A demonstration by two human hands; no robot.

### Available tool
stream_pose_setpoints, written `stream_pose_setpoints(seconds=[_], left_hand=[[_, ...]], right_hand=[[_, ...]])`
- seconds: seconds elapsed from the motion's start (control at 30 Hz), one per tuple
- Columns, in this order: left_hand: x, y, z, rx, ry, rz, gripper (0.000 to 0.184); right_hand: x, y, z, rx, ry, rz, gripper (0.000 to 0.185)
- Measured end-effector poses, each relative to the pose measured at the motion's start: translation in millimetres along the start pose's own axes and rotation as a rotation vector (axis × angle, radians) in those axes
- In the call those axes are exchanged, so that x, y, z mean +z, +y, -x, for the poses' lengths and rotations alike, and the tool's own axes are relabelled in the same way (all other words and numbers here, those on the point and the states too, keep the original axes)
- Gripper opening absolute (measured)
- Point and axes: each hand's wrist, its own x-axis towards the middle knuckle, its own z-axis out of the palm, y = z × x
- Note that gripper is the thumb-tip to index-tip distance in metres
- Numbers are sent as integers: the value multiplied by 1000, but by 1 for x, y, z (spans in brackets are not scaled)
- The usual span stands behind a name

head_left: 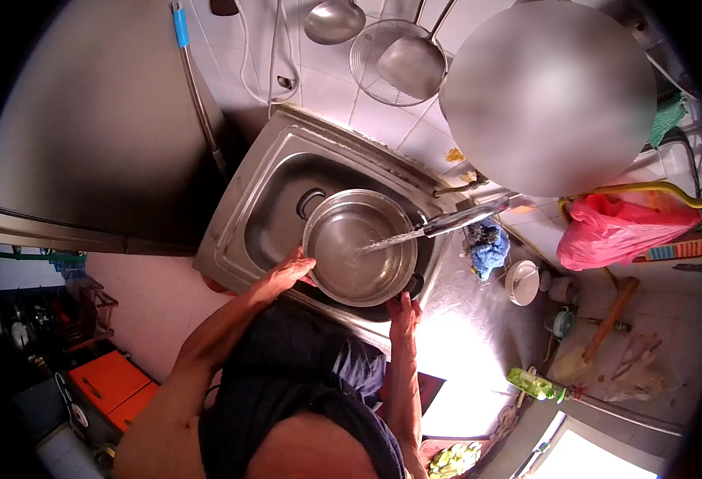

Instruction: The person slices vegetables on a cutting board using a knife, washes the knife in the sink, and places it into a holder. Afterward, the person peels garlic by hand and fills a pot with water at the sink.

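Observation:
A round metal pot (351, 255) with two black handles sits in the steel sink (275, 199), with some water in it. From the faucet (466, 218) a stream of water runs into the pot. My left hand (291, 269) grips the pot's rim on its left side, fingers against the outer wall. At the lower right, next to a black handle, my right hand (404, 311) holds the pot's edge.
A blue cloth (490, 251) and a white bowl (522, 283) lie right of the sink. A pink plastic bag (618, 231) hangs at the right. A strainer (371, 64) and a ladle (335, 21) hang on the tiled wall. Green vegetables (454, 461) lie at the bottom.

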Motion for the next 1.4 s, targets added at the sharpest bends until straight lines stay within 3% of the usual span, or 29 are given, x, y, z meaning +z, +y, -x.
stream_pose_setpoints(seconds=[0.03,0.13,0.17,0.23,0.33,0.37,0.43,0.47,0.53,0.6,0.63,0.9,1.0,1.13,1.23,1.3,1.33,1.37,1.4], left_hand=[[-3,-6,-11,-3,12,58,62],[-1,-4,-21,-96,67,167,58],[-1,-3,-14,-60,-4,52,38],[2,-1,-10,-26,-68,-61,34],[-9,-23,-26,-119,114,120,28],[-37,-54,-45,344,-41,-553,28],[-54,-67,-54,815,-217,-1217,31],[-58,-73,-56,764,-234,-1267,35],[-44,-64,-51,709,-254,-1315,40],[-9,-29,-32,-133,126,91,50],[-7,-27,-31,-133,126,89,50],[7,-4,-15,-78,188,-1,64],[3,1,-11,-225,152,-11,69],[9,12,5,-172,176,-97,73],[0,11,17,-120,247,-349,69],[-19,-3,20,218,126,-819,69],[-12,25,37,173,95,-1174,69],[-12,33,49,169,101,-1172,69],[-12,36,60,89,3,-1335,74]], right_hand=[[0,3,-6,-3,-3,-1,33],[-4,15,-23,0,-12,-31,30],[-6,19,-29,4,-18,-28,30],[-7,22,-37,34,11,-18,30],[-9,25,-45,80,64,-27,29],[-6,25,-44,84,71,-28,29],[-2,24,-41,112,106,38,33],[-4,23,-38,65,-24,77,42],[2,21,-35,60,2,76,46],[5,28,-34,38,43,92,53],[7,29,-31,38,43,90,53],[-24,75,-66,-341,43,446,51],[-21,70,-63,-335,114,563,50],[-16,68,-63,-341,190,642,51],[-20,71,-64,-344,209,707,51],[-26,76,-70,-354,204,716,51],[-23,78,-68,-310,248,738,70],[-29,73,-72,-338,89,589,55],[-29,75,-73,-314,171,649,55]])
